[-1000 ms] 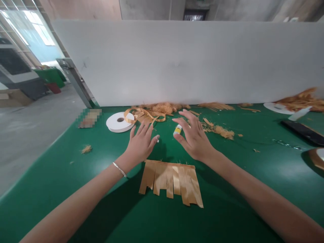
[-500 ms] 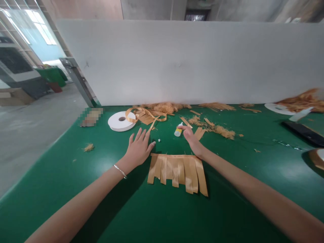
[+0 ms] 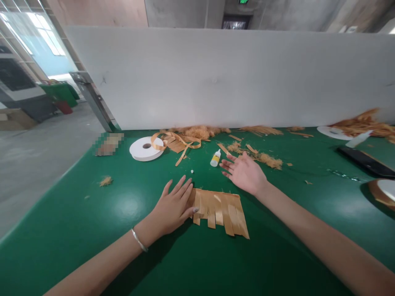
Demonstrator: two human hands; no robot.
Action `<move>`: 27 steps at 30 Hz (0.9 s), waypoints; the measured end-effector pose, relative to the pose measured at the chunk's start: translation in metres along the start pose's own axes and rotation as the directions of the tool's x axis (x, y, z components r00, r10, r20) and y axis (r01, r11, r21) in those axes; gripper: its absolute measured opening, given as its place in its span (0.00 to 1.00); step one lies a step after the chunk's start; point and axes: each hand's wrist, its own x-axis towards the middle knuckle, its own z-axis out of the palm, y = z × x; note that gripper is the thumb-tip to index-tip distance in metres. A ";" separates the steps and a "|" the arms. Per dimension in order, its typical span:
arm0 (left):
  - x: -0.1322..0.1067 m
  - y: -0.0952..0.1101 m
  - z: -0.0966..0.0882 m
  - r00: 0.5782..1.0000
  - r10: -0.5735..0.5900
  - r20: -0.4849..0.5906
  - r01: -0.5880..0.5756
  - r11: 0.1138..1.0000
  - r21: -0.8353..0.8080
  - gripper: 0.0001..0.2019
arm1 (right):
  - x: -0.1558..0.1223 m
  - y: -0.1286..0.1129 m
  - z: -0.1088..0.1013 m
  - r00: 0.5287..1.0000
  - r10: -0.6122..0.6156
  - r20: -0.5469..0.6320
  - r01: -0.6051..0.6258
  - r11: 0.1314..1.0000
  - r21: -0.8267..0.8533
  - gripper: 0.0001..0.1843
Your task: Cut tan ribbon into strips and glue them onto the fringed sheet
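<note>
Left hand [image 3: 174,207] flat, now pressing ribbon fringe [image 3: 222,207] | right hand [image 3: 247,172] open, empty, pulled back

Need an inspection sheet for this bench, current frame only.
Surface: green table, some glare spots.
Work items: gold ribbon fringe lying flat; glue bottle beyond it.
Clutter: white tape roll, loose ribbon strips, frayed fibre piles, black flat object at right.
Hands: left hand open, flat on the fringe's left end; right hand open, holding nothing, near the glue bottle but apart from it.
Cables: nothing seen.
Surroundings: white partition board behind the table; green bins on the floor at left.
</note>
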 end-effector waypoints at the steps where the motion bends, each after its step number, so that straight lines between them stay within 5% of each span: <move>1: -0.001 0.000 0.000 1.000 0.006 0.003 -0.006 1.000 -0.004 0.32 | -0.003 -0.001 0.000 1.000 0.002 0.007 -0.002 1.000 -0.018 0.37; 7: -0.010 0.003 0.001 0.999 -0.017 -0.036 0.017 1.000 0.021 0.32 | -0.026 0.006 -0.001 0.997 -0.083 -0.002 0.077 0.938 -0.338 0.26; 13: -0.005 0.013 0.002 0.999 -0.027 -0.043 0.029 0.999 0.045 0.32 | -0.060 0.009 0.021 0.960 -0.173 0.222 0.281 0.635 -0.720 0.22; 19: 0.000 0.024 0.002 0.997 0.033 -0.064 -0.036 0.998 -0.045 0.30 | -0.064 0.011 0.040 0.866 -0.256 0.429 0.498 0.368 -0.785 0.20; 27: 0.002 0.030 -0.003 0.994 0.105 -0.026 -0.108 0.983 -0.146 0.26 | -0.062 0.018 0.038 0.869 -0.246 0.429 0.489 0.293 -0.822 0.21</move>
